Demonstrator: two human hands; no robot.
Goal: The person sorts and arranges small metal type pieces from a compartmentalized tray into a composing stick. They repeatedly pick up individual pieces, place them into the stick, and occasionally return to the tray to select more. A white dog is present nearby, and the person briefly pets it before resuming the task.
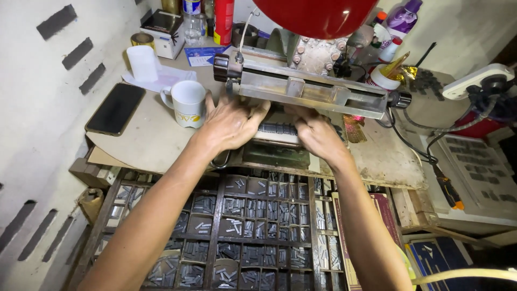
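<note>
My left hand (230, 123) and my right hand (316, 134) lie side by side on a row of small metal type pieces (277, 129) set in a flat holder under a metal press bar (312, 90). Fingers of both hands press against the ends of that row; the fingertips are partly hidden under the bar. Below the hands a green metal base (274, 155) sticks out. Nearer to me sits a wooden type case (215, 226) with many small compartments of metal letters.
A white mug (188, 102), a dark phone (115, 109), a white cup (143, 62), bottles and a red can (223, 20) stand at the back left. A red dome (315, 15) hangs above. Cables and a white power strip (479, 81) are at right.
</note>
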